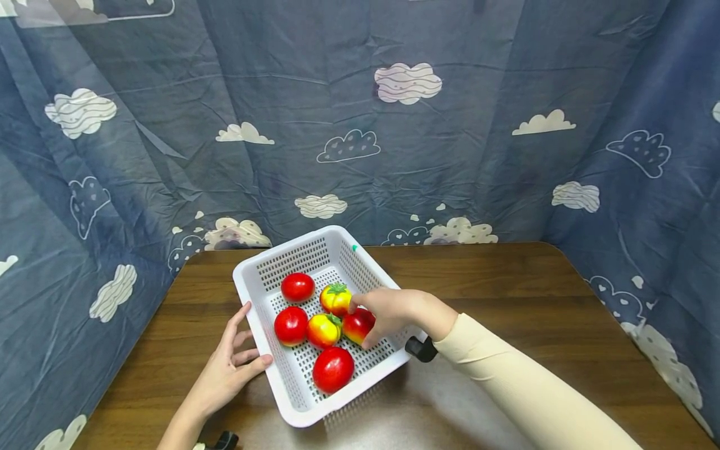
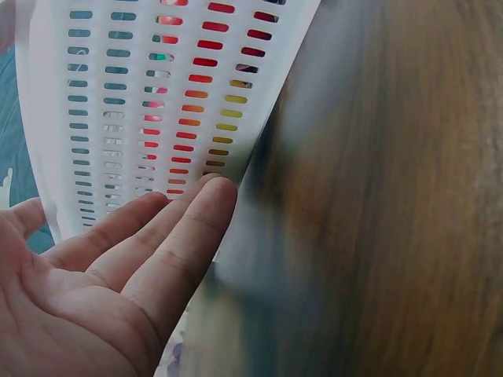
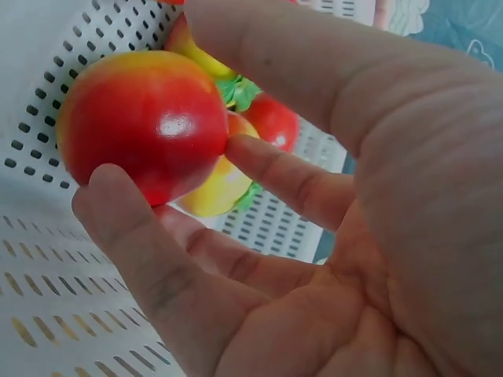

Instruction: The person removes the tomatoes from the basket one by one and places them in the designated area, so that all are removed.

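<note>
A white perforated plastic basket [image 1: 294, 414] stands on the table, turned at an angle. My left hand [image 1: 227, 362] is at its left side: the thumb lies at the rim, and in the left wrist view straight fingers [image 2: 185, 236] reach along the slotted wall. Inside the basket, my right hand [image 1: 388, 312] spreads its fingers around a glossy red-and-yellow fruit [image 3: 145, 126]. Some fingertips [image 3: 110, 184] touch or overlap the fruit, while a gap shows between it and the upper digit. Two yellow-red fruits with green leafy tops, one of them a yellow-red fruit [image 1: 324, 331], lie beside it.
Three more red fruits share the basket: a red fruit [image 1: 297, 287] at the back, a red fruit [image 1: 290, 325] by the left wall and a red fruit [image 1: 333, 370] near the front. Brown wooden table [image 1: 495, 287] surrounds the basket; a blue cloud-print curtain [image 1: 360, 187] hangs behind.
</note>
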The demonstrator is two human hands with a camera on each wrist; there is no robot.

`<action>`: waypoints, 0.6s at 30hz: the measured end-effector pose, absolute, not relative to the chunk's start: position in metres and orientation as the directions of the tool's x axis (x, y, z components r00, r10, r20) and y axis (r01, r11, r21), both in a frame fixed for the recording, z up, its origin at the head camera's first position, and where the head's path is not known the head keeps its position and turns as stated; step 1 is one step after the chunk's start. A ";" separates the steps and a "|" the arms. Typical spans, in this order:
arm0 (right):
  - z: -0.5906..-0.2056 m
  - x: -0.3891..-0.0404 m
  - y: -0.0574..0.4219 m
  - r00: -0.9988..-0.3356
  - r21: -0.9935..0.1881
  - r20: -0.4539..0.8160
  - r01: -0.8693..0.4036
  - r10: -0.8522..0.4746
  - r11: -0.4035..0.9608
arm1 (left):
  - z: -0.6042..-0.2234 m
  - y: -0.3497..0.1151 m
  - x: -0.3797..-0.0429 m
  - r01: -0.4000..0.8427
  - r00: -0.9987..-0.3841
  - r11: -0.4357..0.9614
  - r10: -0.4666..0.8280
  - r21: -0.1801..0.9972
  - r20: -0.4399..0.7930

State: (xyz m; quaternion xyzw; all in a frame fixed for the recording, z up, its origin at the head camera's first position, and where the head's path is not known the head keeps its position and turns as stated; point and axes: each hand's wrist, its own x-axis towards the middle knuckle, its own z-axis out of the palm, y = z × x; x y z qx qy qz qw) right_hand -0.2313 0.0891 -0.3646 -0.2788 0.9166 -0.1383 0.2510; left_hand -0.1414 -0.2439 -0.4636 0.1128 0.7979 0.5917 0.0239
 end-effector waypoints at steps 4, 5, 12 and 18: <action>-0.363 -0.236 0.086 -0.719 -0.404 -0.397 -0.421 -0.570 0.813 | -0.464 -0.244 -0.142 0.152 -0.973 0.271 0.210 0.951 0.096; -0.364 -0.238 0.085 -0.720 -0.404 -0.399 -0.418 -0.568 0.814 | -0.464 -0.244 -0.142 0.153 -0.973 0.268 0.211 0.951 0.098; -0.366 -0.244 0.077 -0.722 -0.378 -0.407 -0.424 -0.559 0.823 | -0.464 -0.243 -0.142 0.144 -0.975 0.272 0.204 0.951 0.090; -0.368 -0.246 0.070 -0.713 -0.346 -0.448 -0.418 -0.539 0.840 | -0.464 -0.243 -0.142 0.132 -0.976 0.273 0.202 0.953 0.077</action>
